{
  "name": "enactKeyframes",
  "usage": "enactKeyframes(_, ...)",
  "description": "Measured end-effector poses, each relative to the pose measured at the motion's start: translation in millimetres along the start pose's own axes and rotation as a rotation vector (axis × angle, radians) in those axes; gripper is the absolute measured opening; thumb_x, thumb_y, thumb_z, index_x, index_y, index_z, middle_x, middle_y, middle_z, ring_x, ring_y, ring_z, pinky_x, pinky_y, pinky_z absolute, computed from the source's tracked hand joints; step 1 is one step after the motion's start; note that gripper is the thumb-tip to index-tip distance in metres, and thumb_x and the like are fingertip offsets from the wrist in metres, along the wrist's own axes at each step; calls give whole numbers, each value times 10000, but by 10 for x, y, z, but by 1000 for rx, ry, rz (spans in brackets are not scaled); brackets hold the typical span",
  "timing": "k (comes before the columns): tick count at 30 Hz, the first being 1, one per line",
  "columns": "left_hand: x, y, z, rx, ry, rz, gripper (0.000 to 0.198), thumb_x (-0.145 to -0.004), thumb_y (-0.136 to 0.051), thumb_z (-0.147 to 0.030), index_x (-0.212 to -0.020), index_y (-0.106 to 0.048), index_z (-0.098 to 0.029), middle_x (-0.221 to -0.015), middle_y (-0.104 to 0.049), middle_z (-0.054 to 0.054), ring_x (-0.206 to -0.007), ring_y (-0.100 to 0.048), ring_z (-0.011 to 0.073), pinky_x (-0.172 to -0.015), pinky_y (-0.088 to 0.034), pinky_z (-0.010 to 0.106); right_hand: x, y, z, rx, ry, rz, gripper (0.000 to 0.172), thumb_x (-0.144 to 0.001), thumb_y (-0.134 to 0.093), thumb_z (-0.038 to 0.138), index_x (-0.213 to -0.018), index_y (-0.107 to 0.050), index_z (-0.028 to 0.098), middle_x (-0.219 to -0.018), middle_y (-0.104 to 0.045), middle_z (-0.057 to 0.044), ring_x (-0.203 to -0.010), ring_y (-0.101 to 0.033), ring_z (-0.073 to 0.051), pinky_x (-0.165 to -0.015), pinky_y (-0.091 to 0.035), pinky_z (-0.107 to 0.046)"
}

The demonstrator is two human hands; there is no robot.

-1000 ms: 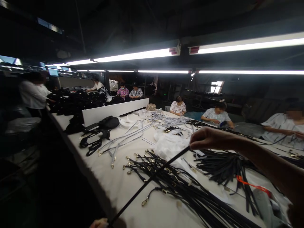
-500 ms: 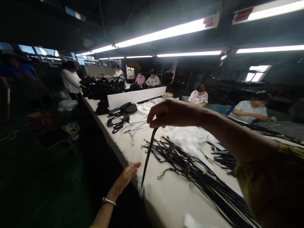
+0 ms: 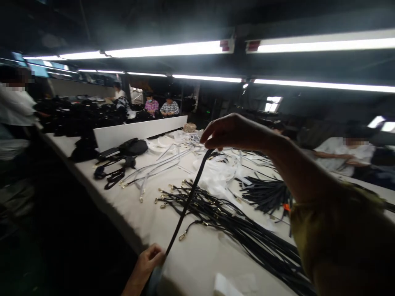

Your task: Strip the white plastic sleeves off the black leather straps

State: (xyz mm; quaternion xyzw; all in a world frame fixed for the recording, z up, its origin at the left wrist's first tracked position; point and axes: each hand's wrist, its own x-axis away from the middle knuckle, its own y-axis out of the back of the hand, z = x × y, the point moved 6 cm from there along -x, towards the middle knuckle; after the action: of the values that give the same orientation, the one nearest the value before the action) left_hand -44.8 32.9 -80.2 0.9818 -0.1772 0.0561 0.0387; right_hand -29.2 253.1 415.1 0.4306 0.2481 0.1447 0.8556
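Note:
A black strap [image 3: 189, 200] runs slanting between my two hands, above the table's near edge. Its upper end is pinched in my right hand [image 3: 226, 132], raised over the table with the fingers closed. Lower down, my left hand [image 3: 151, 259] is closed round the strap close to the table edge; the part below that hand is mostly hidden. Behind the strap lies a pile of black straps with brass-coloured clips [image 3: 234, 224], spread lengthwise on the pale table [image 3: 182, 265].
A bundle of black strips [image 3: 265, 193] lies to the right, beside white plastic sheeting [image 3: 216, 174]. Grey straps with clips [image 3: 157, 164] and black bags [image 3: 129, 150] lie farther left, before a white board [image 3: 138, 132]. Several people work around the tables.
My left hand, open and apart from the strap before, has closed on it. The strap is now drawn out between both hands. My view has turned to the right.

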Motion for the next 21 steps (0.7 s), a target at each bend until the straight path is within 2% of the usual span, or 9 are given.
enactKeyframes(2,-55,12,-100,-15,-33,-7,521,-570,-733,-700,-589,-643,-187,-599,-579,-5,-651,-537,200,-643,-449,295,110,-53,-157,-17,-31,36,305,-774,-715,320,-965,-728,83,-634,-657,25,-597,-644,-92,-560,-476,-174)
enactKeyframes(4,-80,-2,-348,31,-81,-33,485,-546,-771,-668,-575,-652,-199,-681,-643,16,-750,-592,239,-721,-488,309,188,-152,-288,-28,-60,69,293,-785,-721,327,-977,-725,105,-638,-656,26,-596,-638,-88,-560,-457,-170)
enactKeyframes(7,-56,-73,-933,132,-161,-108,479,-503,-816,-640,-573,-641,-199,-862,-702,53,-946,-620,298,-842,-512,341,246,-395,-379,-14,-101,137,273,-801,-724,333,-994,-712,141,-665,-658,32,-607,-629,-82,-586,-430,-175)
enactKeyframes(10,-16,-206,-1636,186,-289,-124,452,-553,-813,-603,-604,-621,-197,-1061,-686,69,-1078,-594,322,-930,-506,388,252,-730,-322,117,-81,210,263,-825,-709,361,-1020,-696,184,-741,-661,31,-662,-611,-89,-624,-403,-192)
enactKeyframes(13,20,-287,-2274,258,-457,-128,385,-579,-828,-535,-666,-634,-214,-1172,-652,41,-1138,-574,315,-998,-484,399,230,-1116,-240,178,-45,260,416,-819,-683,488,-1143,-624,233,-884,-667,8,-753,-599,-133,-629,-398,-213)
enactKeyframes(15,32,-290,-2552,297,-527,-151,408,-543,-847,-531,-761,-673,-234,-1154,-658,36,-1170,-554,326,-1015,-481,394,209,-1374,-224,98,-31,296,550,-767,-697,566,-1202,-562,258,-951,-656,1,-777,-593,-150,-612,-408,-213)
enactKeyframes(18,-7,-295,-2611,330,-511,-166,545,-581,-806,-582,-1000,-682,-256,-1112,-672,53,-1171,-553,330,-973,-514,384,171,-1614,-291,-89,-49,263,736,-636,-798,574,-1248,-527,267,-940,-628,12,-758,-572,-141,-599,-420,-200)
enactKeyframes(20,-51,-362,-2386,340,-446,-89,568,-674,-686,-665,-1068,-670,-256,-1005,-695,69,-1063,-611,315,-914,-541,386,166,-1621,-402,-301,-107,174,832,-599,-842,522,-1314,-498,269,-872,-615,29,-707,-550,-116,-580,-419,-189)
enactKeyframes(21,-63,-434,-2210,314,-410,6,598,-688,-630,-712,-1055,-680,-242,-909,-701,77,-968,-642,309,-883,-551,396,180,-1579,-474,-434,-141,124,835,-611,-843,497,-1332,-492,265,-822,-607,39,-657,-530,-98,-551,-409,-182)
